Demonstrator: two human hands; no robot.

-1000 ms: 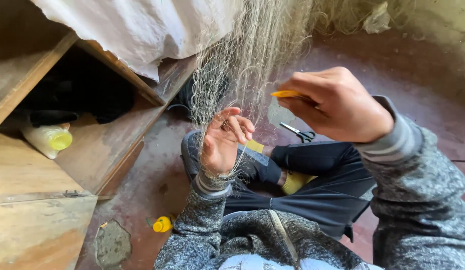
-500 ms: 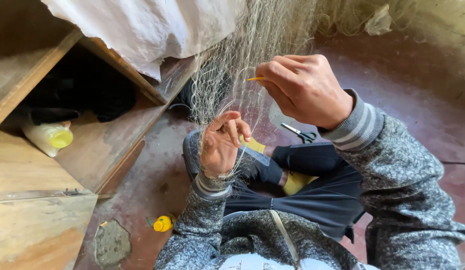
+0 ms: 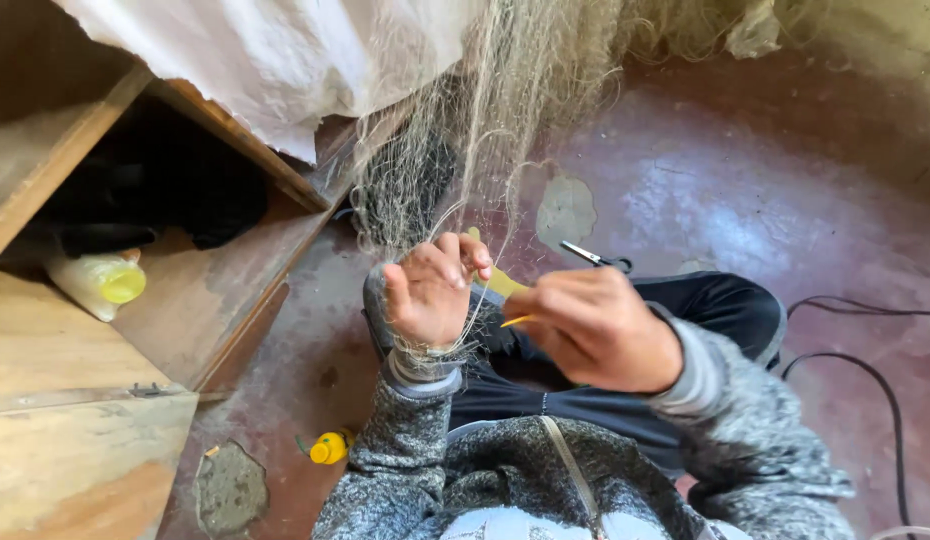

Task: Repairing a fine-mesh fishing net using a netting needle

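Note:
A pale, fine fishing net [image 3: 485,130] hangs down from above in the middle of the view. My left hand [image 3: 430,290] is closed on a bunch of its strands, which drape over the wrist. My right hand [image 3: 595,325] sits just to the right, close to the left hand, fingers pinched on a thin yellow-orange netting needle [image 3: 517,321] whose tip points toward the left hand. Both arms wear grey knit sleeves. My legs in dark trousers [image 3: 725,310] lie below the hands.
Scissors [image 3: 590,255] lie on the reddish floor beyond my knee. A wooden shelf unit [image 3: 185,300] stands at left with a yellow-capped bottle [image 3: 100,282] on it. A small yellow spool [image 3: 328,447] lies on the floor. Black cables [image 3: 865,365] run at right. White cloth [image 3: 285,60] hangs above.
My right hand has come down from high beside the net to the level of my left hand, bringing the yellow needle close to the held strands. The left hand stays on the net.

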